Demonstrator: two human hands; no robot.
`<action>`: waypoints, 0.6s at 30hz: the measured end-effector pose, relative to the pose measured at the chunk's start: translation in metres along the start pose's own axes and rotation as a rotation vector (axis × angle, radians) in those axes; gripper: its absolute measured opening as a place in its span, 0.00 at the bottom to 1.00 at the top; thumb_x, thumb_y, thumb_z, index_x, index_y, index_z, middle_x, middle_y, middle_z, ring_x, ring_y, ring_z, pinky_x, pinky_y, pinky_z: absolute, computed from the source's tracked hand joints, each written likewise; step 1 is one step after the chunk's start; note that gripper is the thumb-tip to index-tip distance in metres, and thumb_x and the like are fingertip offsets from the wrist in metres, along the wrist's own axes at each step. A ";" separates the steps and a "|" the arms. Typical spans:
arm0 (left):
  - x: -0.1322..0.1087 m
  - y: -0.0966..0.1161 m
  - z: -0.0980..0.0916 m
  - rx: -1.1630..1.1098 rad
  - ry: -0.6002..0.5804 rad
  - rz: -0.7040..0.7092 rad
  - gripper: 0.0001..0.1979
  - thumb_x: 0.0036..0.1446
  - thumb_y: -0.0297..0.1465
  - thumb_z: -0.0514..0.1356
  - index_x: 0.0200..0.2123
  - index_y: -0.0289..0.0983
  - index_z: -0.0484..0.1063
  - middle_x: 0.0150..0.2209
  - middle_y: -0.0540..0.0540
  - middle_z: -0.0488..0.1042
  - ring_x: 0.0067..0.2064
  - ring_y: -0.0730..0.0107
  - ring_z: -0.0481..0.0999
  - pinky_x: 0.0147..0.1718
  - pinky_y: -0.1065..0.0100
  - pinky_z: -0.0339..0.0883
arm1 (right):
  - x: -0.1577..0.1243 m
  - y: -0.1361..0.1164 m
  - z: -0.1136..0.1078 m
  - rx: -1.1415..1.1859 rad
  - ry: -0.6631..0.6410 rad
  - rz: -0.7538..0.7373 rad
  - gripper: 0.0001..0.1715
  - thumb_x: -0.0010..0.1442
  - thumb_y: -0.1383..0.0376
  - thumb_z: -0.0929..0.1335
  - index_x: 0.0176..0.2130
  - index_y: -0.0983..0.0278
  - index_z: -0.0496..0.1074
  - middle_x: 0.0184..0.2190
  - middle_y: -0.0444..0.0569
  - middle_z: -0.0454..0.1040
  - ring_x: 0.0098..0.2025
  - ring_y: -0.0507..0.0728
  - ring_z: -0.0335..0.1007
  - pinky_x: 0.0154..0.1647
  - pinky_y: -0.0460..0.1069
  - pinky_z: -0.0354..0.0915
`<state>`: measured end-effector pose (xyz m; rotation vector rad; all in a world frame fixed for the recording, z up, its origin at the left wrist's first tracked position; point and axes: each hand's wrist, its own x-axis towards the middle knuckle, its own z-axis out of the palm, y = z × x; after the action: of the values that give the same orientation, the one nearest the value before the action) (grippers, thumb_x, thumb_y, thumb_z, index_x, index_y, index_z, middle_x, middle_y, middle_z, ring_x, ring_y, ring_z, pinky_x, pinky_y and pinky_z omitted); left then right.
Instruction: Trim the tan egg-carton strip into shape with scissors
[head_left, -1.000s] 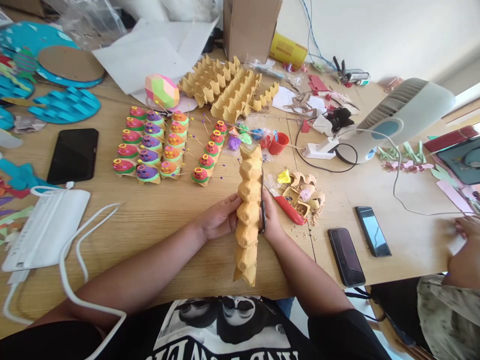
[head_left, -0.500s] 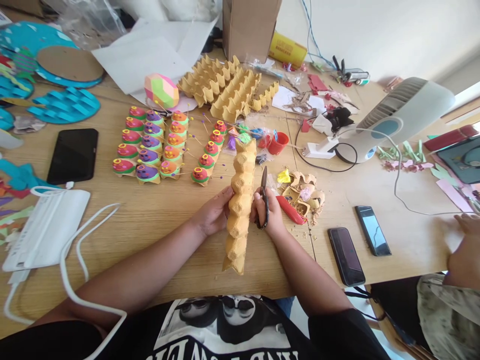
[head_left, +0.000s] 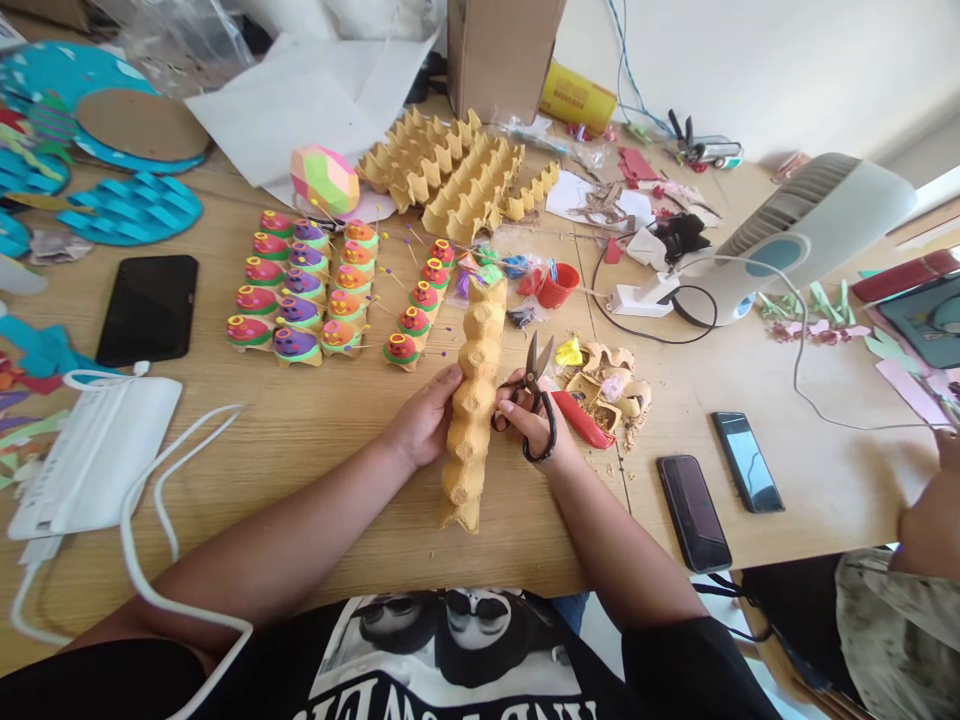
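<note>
Scissors (head_left: 531, 382) that looked almost closed half a second ago now have their blades spread, and the yellow egg-carton strip (head_left: 474, 385) has shifted slightly down. The left hand (head_left: 424, 418) has its grip closed on the strip's left edge, thumb in front and the other fingers hidden behind; the strip is held up over the worktop (head_left: 337, 420), its bumpy side toward the camera. The right hand's (head_left: 535, 428) grip is closed on the scissor handles, just beside the strip's right edge — whether its fingertips touch the strip, I cannot tell.

Right of that hand lie torn carton cups (head_left: 585, 390), with brown crumbs and a small pinkish clear packet (head_left: 612, 387) among them; a yellow packet (head_left: 568, 352) and a long red object (head_left: 583, 420) lie at their edge. Past the strip's far end stands a red cup (head_left: 557, 290), a blue-and-white bit at its rim, the rest of its contents too small to read. Near it, small clear bags (head_left: 468, 285) hold purple, green and blue lumps. To the left, carton pieces carry rows of rounded faces (head_left: 300, 283) — red, purple, orange, then red again. Farther back are carton trays (head_left: 472, 190) and a cardboard box (head_left: 501, 65), its inside out of view.
</note>
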<state>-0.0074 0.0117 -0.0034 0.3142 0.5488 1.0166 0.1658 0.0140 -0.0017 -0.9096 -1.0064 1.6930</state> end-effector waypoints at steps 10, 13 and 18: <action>-0.007 -0.001 0.004 0.122 -0.151 0.073 0.28 0.58 0.46 0.69 0.59 0.42 0.72 0.49 0.42 0.82 0.47 0.55 0.83 0.43 0.60 0.77 | -0.001 -0.006 0.000 0.098 0.026 -0.013 0.33 0.48 0.55 0.80 0.45 0.56 0.63 0.32 0.38 0.68 0.28 0.50 0.65 0.29 0.45 0.65; -0.008 -0.004 0.005 0.204 -0.158 0.106 0.36 0.53 0.39 0.74 0.63 0.45 0.67 0.54 0.42 0.80 0.50 0.58 0.82 0.44 0.64 0.75 | 0.000 -0.009 0.001 0.031 0.079 -0.060 0.32 0.48 0.54 0.79 0.44 0.57 0.63 0.32 0.39 0.67 0.28 0.50 0.64 0.28 0.46 0.65; -0.006 -0.007 0.005 0.213 -0.084 0.114 0.31 0.54 0.35 0.73 0.61 0.44 0.70 0.51 0.45 0.81 0.51 0.61 0.81 0.46 0.66 0.73 | 0.000 -0.011 0.003 -0.037 0.090 -0.104 0.29 0.51 0.55 0.78 0.44 0.57 0.62 0.30 0.38 0.66 0.28 0.51 0.64 0.31 0.47 0.65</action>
<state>-0.0023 0.0032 -0.0008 0.5807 0.5687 1.0517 0.1669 0.0159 0.0097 -0.9323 -1.0101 1.5381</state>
